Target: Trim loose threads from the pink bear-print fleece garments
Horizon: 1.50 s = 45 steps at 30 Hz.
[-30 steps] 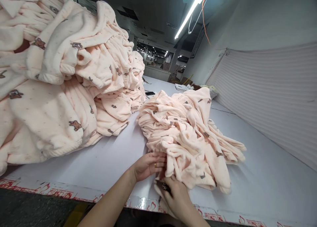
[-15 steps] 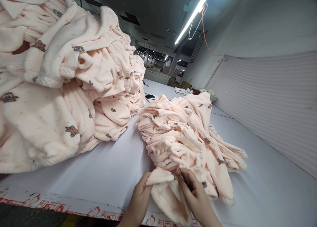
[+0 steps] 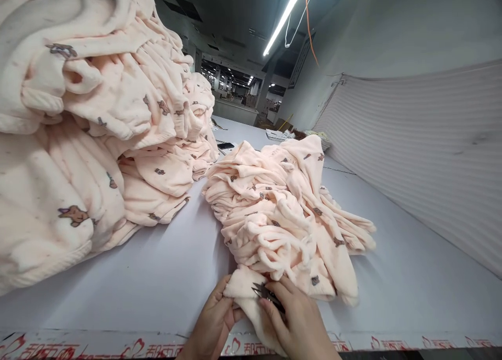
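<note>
My left hand [image 3: 215, 314] is closed on the edge of a pale pink fleece garment [image 3: 246, 283] near the table's front edge. In my right hand [image 3: 295, 314] is a small pair of dark thread snips [image 3: 268, 295]. Their blades point left over the pinched cloth, slightly apart at the tips. My right fingers lie close against the fabric; whether they also grip it I cannot tell. Just beyond both hands lies a heap of the same fleece [image 3: 270, 218], printed with small brown animals, and the held part seems to join it.
A much taller pile of matching fleece garments [image 3: 78, 140] fills the left side. Farther back on the white table [image 3: 164, 276] lie a dark phone [image 3: 225, 146] and some papers [image 3: 277, 135]. A pale ribbed sheet [image 3: 411, 140] hangs along the right.
The snips' blades have turned left over the cloth and now show clearly. My left hand has shifted its hold on the fabric a little. The whole view has swung slightly right.
</note>
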Each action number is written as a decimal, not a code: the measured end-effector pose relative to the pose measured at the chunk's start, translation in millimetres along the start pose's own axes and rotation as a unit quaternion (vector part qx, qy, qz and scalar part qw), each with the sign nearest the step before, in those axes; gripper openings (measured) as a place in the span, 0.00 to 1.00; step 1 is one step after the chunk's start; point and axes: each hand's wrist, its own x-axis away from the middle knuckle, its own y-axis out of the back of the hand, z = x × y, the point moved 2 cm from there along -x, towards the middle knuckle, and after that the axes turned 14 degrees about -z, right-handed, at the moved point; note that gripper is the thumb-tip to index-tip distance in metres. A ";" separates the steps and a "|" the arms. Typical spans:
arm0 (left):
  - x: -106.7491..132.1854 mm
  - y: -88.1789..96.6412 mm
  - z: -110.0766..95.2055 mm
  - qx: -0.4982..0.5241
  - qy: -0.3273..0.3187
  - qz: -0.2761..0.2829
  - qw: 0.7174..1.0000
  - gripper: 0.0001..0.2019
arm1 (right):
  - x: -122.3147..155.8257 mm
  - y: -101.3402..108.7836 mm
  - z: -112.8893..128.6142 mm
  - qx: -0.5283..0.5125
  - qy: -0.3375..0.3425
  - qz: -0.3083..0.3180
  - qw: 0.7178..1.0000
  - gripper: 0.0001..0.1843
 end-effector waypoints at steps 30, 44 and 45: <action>-9.3 -14.0 -19.4 0.058 0.128 0.048 0.989 0.17 | -26.5 10.4 -0.4 -0.085 -0.048 -0.010 0.995 0.12; -0.4 -35.1 -23.2 -0.007 0.077 0.071 0.994 0.15 | -16.8 5.5 12.1 0.093 0.068 -0.029 0.993 0.06; -0.6 -34.7 -22.2 -0.009 0.078 0.070 0.994 0.15 | -17.0 4.9 11.9 0.087 0.069 -0.030 0.993 0.05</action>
